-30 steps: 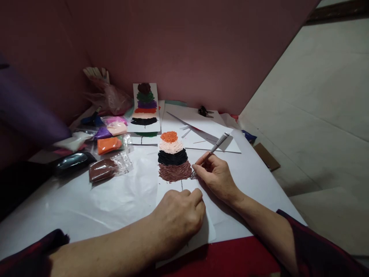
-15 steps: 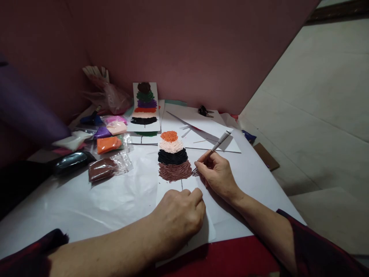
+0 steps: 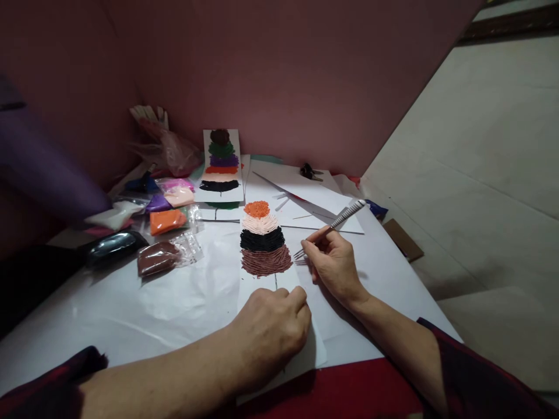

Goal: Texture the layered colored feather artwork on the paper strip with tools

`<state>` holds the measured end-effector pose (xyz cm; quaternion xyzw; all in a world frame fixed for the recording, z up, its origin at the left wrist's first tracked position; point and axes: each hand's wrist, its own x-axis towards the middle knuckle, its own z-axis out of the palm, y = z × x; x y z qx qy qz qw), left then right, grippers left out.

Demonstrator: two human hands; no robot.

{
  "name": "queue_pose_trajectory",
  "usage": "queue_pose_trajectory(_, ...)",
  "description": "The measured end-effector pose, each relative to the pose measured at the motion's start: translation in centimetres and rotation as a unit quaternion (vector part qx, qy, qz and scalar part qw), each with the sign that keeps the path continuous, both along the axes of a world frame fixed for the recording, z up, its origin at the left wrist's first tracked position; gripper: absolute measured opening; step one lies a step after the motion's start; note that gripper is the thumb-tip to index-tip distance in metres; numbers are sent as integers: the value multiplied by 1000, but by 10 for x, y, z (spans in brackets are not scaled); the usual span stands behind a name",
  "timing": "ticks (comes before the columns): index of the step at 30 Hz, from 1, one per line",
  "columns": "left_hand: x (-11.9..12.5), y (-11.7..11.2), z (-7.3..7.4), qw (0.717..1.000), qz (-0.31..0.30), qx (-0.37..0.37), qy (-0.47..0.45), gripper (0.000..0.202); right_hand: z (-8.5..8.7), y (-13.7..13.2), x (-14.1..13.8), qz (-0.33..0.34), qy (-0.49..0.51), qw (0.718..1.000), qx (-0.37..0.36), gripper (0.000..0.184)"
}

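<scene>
My right hand point(image 3: 334, 262) pinches a fork point(image 3: 345, 216) with a ridged pale handle. Its tines are just off the right edge of the brown clay band point(image 3: 266, 261), apparently without touching it. This band is the lowest layer of a textured clay tree on a white card point(image 3: 253, 285); above it come black, pale pink and orange layers, and a drawn trunk line runs below. My left hand point(image 3: 277, 323) is closed in a fist on the lower part of the card. Its fingertips are hidden, so what they hold, if anything, cannot be seen.
Bagged clay lies at the left: brown point(image 3: 159, 259), orange point(image 3: 168, 221), black point(image 3: 116, 247) and other colours. A finished-looking tree card point(image 3: 220, 195) leans at the back. Paper sheets point(image 3: 305, 189) and keys point(image 3: 309, 171) lie behind. The table's right edge drops off beside a wall.
The fork has moved a little to the right, away from the brown clay edge, and its handle has tipped lower. My left hand stays in place.
</scene>
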<state>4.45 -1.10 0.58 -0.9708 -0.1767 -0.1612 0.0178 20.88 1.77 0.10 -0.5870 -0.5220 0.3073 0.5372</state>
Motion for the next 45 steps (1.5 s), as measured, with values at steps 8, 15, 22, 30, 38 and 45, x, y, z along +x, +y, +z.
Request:
queue_pose_trajectory(8, 1, 1, -3, 1000, -2, 9, -25, 16, 0, 1, 0, 19, -4, 1000, -2, 18)
queue_pose_trajectory(15, 0, 1, -2, 1000, 0, -6, 10, 18, 1, 3, 0, 19, -38, 999, -7, 16)
queue_pose_trajectory(22, 0, 1, -2, 1000, -1, -2, 17, 18, -1, 5, 2, 9, 8, 1000, -22, 21)
queue_pose_trajectory(30, 0, 0, -1, 999, 1, -16, 41, 16, 0, 8, 1, 8, 20, 999, -29, 22)
queue_pose_trajectory(38, 1, 1, -2, 1000, 0, -13, 29, 15, 1, 9, 0, 8, 9, 999, -33, 21)
queue_pose_trajectory(45, 1, -2, -2, 999, 2, -7, 39, 12, -1, 9, 2, 10, 27, 999, -26, 23)
